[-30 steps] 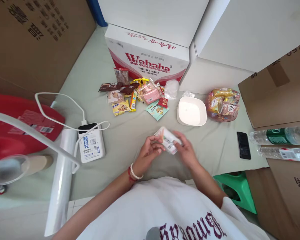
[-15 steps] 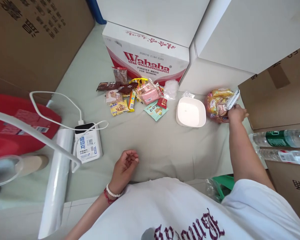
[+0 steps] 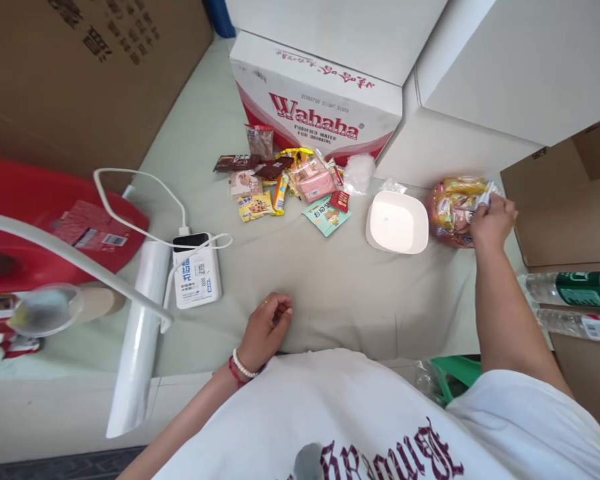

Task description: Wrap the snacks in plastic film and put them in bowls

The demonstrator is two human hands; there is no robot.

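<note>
Where R hand [image 3: 495,217] reaches: white packet [image 3: 487,195], mid-R of frame, at round bowl's [image 3: 443,237] R edge; visible part's long axis slants up-R.
Packet look: pale, part hidden by hand, print too blurred to read.
R hand: fingers bent over packet, can't tell if pinching.
L hand [image 3: 269,327]: loose fist, lower ctr.
Round bowl: see-thru, tinted, w/ shiny wrapped snacks [image 3: 453,200].
White tub [image 3: 397,223]: smooth, rounded-sq.
Cloth [image 3: 345,287]: creased, grey-green.

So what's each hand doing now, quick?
Left hand: loosely closed, nothing visible in it.
Right hand: closed on a white packet, at the snack-filled bowl.
</note>
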